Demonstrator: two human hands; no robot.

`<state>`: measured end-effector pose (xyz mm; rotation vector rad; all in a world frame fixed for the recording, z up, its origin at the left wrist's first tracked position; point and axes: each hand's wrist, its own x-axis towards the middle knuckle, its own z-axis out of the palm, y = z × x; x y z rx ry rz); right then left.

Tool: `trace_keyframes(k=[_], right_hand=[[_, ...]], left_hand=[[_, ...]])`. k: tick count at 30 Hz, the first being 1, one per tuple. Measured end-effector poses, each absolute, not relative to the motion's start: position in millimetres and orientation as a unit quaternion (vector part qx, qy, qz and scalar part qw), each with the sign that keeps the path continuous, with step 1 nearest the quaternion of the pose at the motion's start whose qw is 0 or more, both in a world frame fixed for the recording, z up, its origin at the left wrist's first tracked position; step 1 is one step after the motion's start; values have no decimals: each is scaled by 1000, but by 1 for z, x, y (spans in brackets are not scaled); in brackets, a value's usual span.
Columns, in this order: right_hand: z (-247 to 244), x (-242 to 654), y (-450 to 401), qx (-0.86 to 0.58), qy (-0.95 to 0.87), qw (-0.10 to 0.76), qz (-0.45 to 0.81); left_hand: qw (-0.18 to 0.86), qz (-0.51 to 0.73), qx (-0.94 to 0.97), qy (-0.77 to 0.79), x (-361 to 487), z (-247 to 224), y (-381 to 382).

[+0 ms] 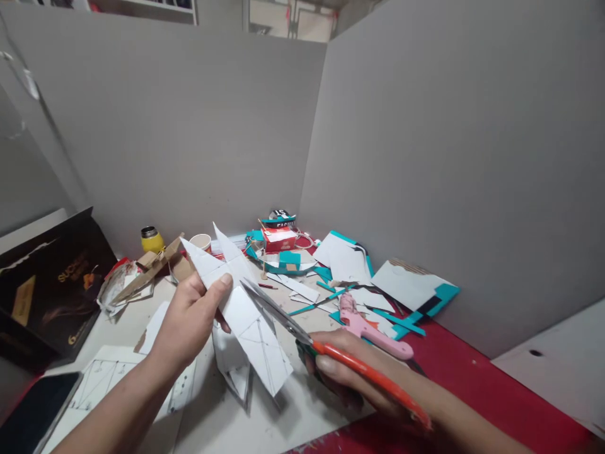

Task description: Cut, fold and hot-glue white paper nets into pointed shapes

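Note:
A white card piece (258, 340) with pencil lines and pointed upper ends is in my left hand (191, 315), the thumb lying on its face. My right hand (350, 372) is wrapped round scissors (286, 318) with orange and dark green handles. Their blades point up and left and reach the right side of the card. Below the held piece, another folded white piece (231, 359) shows partly.
A pink glue gun (373, 331) lies right among white and teal scraps (347, 258). Behind stand a paper cup (200, 242), a yellow bottle (152, 240) and a red box (278, 239). A dark box (51, 290) and a phone (38, 410) are left.

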<state>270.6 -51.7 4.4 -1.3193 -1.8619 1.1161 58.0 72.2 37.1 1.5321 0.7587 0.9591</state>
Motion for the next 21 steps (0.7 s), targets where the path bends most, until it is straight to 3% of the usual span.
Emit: trace_keyframes(k=[9, 17, 21], right_hand=[[7, 276, -52, -477, -709, 279, 439], [2, 277, -56, -499, -656, 290, 486], [5, 276, -55, -504, -700, 266, 430]], left_hand=[[520, 453, 642, 336, 59, 37, 74], [564, 460, 609, 315, 59, 33, 77], [556, 459, 616, 318, 59, 34, 73]])
